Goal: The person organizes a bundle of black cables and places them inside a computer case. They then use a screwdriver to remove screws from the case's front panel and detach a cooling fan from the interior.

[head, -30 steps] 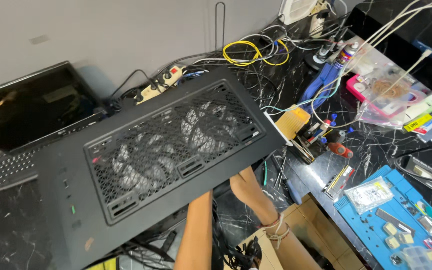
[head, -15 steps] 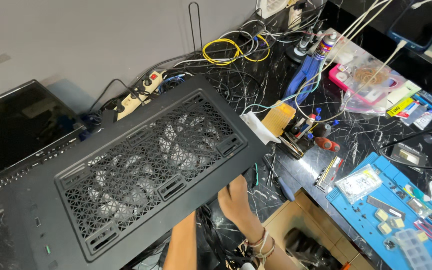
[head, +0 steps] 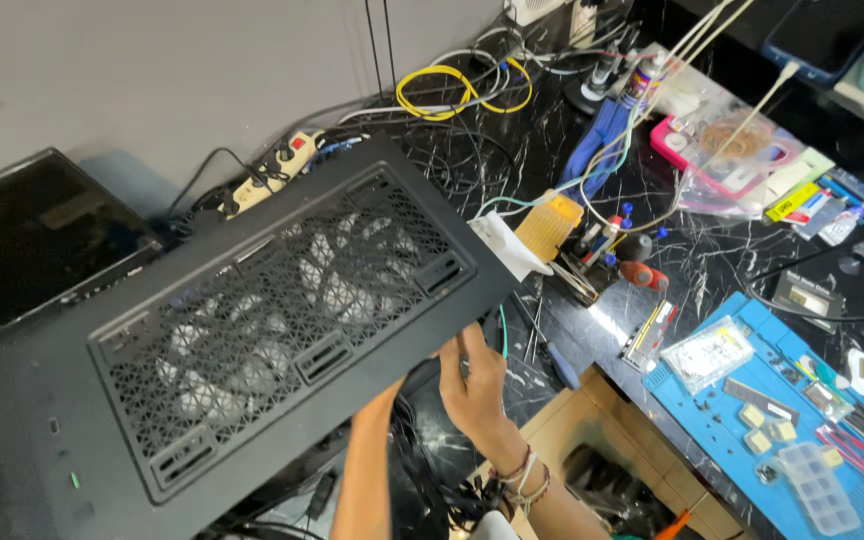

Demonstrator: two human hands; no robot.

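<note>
Head view shows me a black case (head: 252, 330) with a mesh panel and pale fans behind it, lying tilted across the dark worktop (head: 712, 260). My right hand (head: 472, 385) sits at the case's near edge, fingers (head: 464, 345) curled up against its rim. My left forearm runs under the case, so that hand is hidden and I cannot tell its grip. A laptop (head: 32, 240) lies at the case's far left. A yellow cable (head: 452, 90) coils beyond it, and a blue mat (head: 722, 440) with small parts lies to the right.
</note>
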